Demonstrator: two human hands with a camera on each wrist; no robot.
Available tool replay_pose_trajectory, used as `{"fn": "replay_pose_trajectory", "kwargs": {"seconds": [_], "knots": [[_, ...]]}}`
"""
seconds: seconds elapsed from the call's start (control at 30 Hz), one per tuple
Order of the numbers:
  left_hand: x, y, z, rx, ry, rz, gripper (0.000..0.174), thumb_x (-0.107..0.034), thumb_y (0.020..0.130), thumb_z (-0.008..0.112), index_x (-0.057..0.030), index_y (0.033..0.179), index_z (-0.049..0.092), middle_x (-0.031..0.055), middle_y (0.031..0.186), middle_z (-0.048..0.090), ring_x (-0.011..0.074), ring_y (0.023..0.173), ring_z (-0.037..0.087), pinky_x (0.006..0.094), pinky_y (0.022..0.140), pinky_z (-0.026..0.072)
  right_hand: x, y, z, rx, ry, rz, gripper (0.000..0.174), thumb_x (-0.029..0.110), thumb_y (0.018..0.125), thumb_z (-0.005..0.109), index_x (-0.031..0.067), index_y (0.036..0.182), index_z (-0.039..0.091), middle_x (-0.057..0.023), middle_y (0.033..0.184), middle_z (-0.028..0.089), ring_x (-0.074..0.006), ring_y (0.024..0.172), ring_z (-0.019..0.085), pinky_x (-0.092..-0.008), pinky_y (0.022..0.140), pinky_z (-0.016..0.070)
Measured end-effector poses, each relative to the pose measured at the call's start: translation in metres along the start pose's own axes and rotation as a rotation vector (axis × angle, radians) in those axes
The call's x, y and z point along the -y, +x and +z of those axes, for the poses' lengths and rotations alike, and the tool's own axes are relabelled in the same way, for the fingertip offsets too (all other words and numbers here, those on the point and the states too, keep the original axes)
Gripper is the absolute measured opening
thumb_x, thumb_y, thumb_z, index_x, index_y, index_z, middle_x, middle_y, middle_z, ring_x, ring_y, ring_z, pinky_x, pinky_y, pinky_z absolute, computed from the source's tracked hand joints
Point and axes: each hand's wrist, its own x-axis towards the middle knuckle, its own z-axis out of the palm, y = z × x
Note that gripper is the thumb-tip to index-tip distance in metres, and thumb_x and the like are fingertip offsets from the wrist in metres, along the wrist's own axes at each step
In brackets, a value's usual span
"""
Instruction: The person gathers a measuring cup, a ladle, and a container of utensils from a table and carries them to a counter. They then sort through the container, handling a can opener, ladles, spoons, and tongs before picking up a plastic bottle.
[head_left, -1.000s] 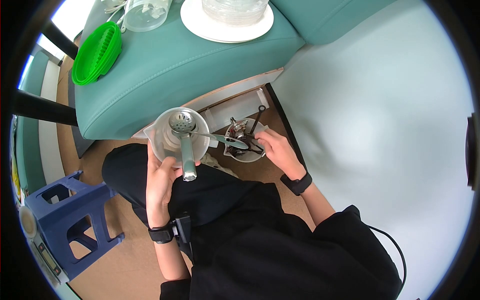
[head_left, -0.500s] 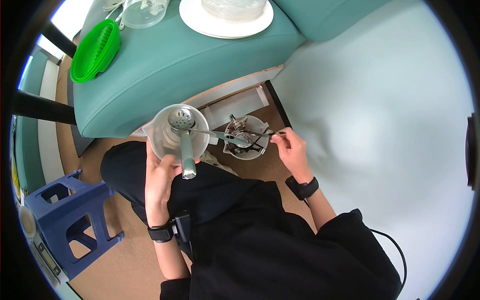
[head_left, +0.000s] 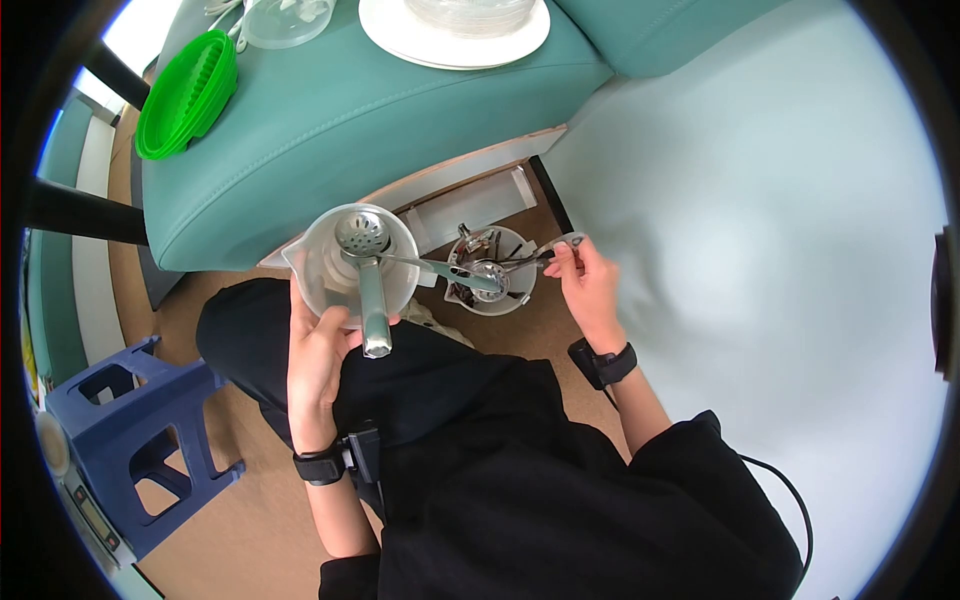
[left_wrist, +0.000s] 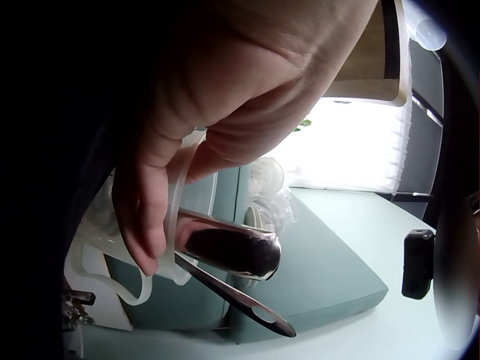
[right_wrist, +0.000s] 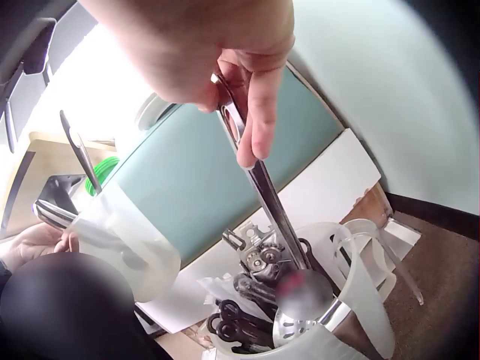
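Note:
My left hand (head_left: 318, 355) holds a translucent plastic jug (head_left: 318, 275) above my lap, its thumb on the near rim. A metal slotted spoon (head_left: 362, 238) sits in that jug, and a second metal handle (head_left: 455, 272) leans out to the right. My right hand (head_left: 592, 290) pinches the slotted handle of a metal ladle (right_wrist: 274, 206). The ladle's round bowl is down in another translucent jug (right_wrist: 375, 315) on the floor. Beside it in this jug are a geared metal tool (right_wrist: 261, 259), black-handled scissors (right_wrist: 240, 326) and a slotted metal piece (right_wrist: 289, 330).
A green padded bench (head_left: 370, 140) stands ahead. On it are green plastic trays (head_left: 190, 95), a clear container (head_left: 288, 22) and a white plate (head_left: 455, 52) with clear lids or bowls. A blue stool (head_left: 130, 420) stands left, a pale wall (head_left: 760, 250) right.
My right hand has moved right, away from the floor jug's middle. The dark tool that stood up there has dropped from sight, and a ladle handle is in my fingers. The left hand stays nearly still.

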Motion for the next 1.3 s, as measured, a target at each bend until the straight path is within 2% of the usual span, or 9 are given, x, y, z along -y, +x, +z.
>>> {"fn": "replay_pose_trajectory", "kwargs": {"seconds": [0.13,0.3,0.37,0.6,0.7,0.83,0.93,1.13,1.3], "knots": [[0.003,0.003,-0.002,-0.019,0.009,-0.009,0.071,0.01,0.076,0.032,-0.007,0.142,0.012,0.0259,0.13,0.039,0.041,0.102,0.058,0.0448,0.078,0.0582,-0.006,-0.001,0.002,0.043,-0.098,-0.022,0.022,0.017,0.093,0.053,-0.0018,0.082,0.052,-0.0116,0.07,0.062,-0.0173,0.061,0.065,-0.0279,0.053,0.0481],[0.003,0.004,-0.002,-0.014,0.011,-0.016,0.072,0.01,0.076,0.032,-0.0081,0.142,0.011,0.0259,0.13,0.04,0.0411,0.102,0.058,0.044,0.078,0.0584,-0.016,-0.006,0.007,0.202,-0.169,-0.03,0.008,0.007,0.09,0.05,-0.0001,0.092,0.048,-0.0178,0.074,0.063,-0.0305,0.069,0.065,-0.0364,0.06,0.0496],[0.003,0.004,-0.002,-0.01,0.01,-0.02,0.072,0.009,0.076,0.032,-0.0082,0.142,0.011,0.0259,0.13,0.04,0.041,0.102,0.058,0.0437,0.077,0.0584,-0.019,-0.014,0.009,0.294,-0.17,-0.023,0.011,0.003,0.087,0.05,0.001,0.097,0.046,-0.0197,0.078,0.062,-0.0367,0.076,0.063,-0.0409,0.065,0.0487],[0.003,0.004,-0.003,-0.003,0.004,-0.011,0.072,0.009,0.076,0.032,-0.0079,0.142,0.011,0.0257,0.129,0.04,0.0407,0.098,0.06,0.0425,0.076,0.0587,-0.04,-0.036,0.013,0.421,-0.149,-0.249,0.007,-0.002,0.082,0.05,-0.0007,0.089,0.051,-0.0185,0.082,0.061,-0.037,0.076,0.06,-0.0409,0.067,0.0485],[0.001,0.003,-0.001,0.006,0.015,-0.02,0.072,0.009,0.076,0.032,-0.0078,0.142,0.011,0.0256,0.129,0.04,0.0407,0.097,0.061,0.042,0.075,0.0589,-0.035,-0.026,0.004,0.316,-0.235,-0.225,0.007,-0.005,0.08,0.049,-0.0018,0.083,0.054,-0.0157,0.081,0.061,-0.0353,0.074,0.06,-0.0391,0.066,0.0494],[0.002,0.004,-0.001,-0.009,0.022,-0.015,0.072,0.009,0.076,0.032,-0.0077,0.142,0.011,0.0255,0.128,0.042,0.0402,0.095,0.062,0.0415,0.074,0.0591,-0.048,-0.001,0.003,0.092,-0.223,-0.025,0.006,-0.002,0.079,0.053,-0.001,0.083,0.056,-0.0145,0.081,0.06,-0.0327,0.069,0.06,-0.0401,0.063,0.0492],[0.002,0.002,-0.001,-0.009,0.015,-0.015,0.071,0.009,0.076,0.033,-0.0076,0.142,0.012,0.0254,0.127,0.043,0.0399,0.094,0.062,0.0412,0.073,0.0592,-0.063,0.008,0.01,0.088,-0.408,-0.095,0.006,0.0,0.078,0.055,0.0002,0.085,0.056,-0.0145,0.083,0.059,-0.0331,0.067,0.059,-0.0411,0.062,0.0482],[0.002,0.003,-0.002,-0.001,0.017,-0.006,0.07,0.009,0.076,0.033,-0.0072,0.141,0.013,0.0256,0.127,0.042,0.0401,0.093,0.062,0.041,0.073,0.0593,-0.065,0.022,0.027,0.105,-0.394,-0.197,0.007,0.002,0.078,0.057,0.0004,0.085,0.055,-0.016,0.085,0.059,-0.0361,0.072,0.06,-0.0429,0.064,0.0481],[0.003,0.005,-0.003,-0.013,0.023,-0.016,0.071,0.009,0.075,0.033,-0.0072,0.141,0.012,0.0255,0.127,0.043,0.04,0.093,0.062,0.041,0.073,0.0594,-0.055,0.018,0.052,0.245,-0.312,-0.086,0.011,0.005,0.078,0.06,-0.0019,0.086,0.059,-0.0208,0.081,0.062,-0.0371,0.076,0.061,-0.0432,0.067,0.0487]]}}
